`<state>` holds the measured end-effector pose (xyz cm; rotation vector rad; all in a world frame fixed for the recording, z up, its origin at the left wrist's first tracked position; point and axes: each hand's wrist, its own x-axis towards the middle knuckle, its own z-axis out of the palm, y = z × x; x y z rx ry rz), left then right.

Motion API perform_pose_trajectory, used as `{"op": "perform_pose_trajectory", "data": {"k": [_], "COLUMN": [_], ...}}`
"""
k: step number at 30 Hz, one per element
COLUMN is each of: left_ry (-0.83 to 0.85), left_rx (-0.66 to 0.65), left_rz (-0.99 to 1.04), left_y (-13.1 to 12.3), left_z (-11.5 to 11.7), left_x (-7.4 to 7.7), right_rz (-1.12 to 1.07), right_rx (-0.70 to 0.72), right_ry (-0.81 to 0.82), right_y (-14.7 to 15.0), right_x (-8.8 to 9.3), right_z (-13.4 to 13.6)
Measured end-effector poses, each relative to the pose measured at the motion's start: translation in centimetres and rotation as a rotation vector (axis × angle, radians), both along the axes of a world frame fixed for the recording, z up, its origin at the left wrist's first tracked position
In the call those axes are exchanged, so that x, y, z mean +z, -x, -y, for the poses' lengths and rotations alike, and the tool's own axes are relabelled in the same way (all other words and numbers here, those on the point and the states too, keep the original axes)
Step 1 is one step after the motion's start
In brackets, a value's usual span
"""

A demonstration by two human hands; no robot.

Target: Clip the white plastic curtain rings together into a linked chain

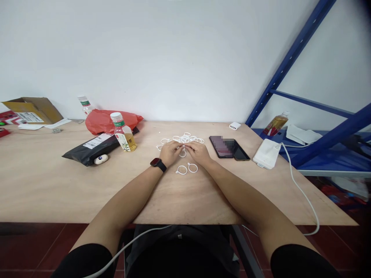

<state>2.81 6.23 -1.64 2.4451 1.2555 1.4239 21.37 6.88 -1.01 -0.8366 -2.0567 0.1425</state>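
Note:
My left hand (170,153), with a black watch (158,164) on its wrist, and my right hand (198,152) meet at the fingertips over the table. Both hands are closed in a pinch on a white ring (182,155), whose lower loop shows below the fingers; its upper part is hidden. Nearer to me, two white rings (182,170), each with a small eyelet, lie side by side on the wood. Just beyond the hands is a loose pile of several similar white rings (187,137), partly covered by the fingers.
Left stand a drink bottle (124,135), a red plastic bag (100,120), a black parcel (87,151) and a small white case (101,159). Right lie two phones (241,150) and a white power bank (266,153) with a cable. A blue rack (285,58) rises beyond the right edge.

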Motion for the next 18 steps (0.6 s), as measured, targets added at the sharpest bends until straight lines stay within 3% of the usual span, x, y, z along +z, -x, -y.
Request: {"op": "perform_pose_trajectory", "data": {"k": [18], "left_ry": [-0.014], "left_rx": [-0.033], "left_rz": [-0.049], "left_y": [-0.01], "left_z": [0.42], "left_x": [0.63], "right_rz": [-0.009], "right_rx": [-0.076], "right_ry": [0.026], "right_y": [0.13], "right_x": [0.21], "right_z": [0.64]}}
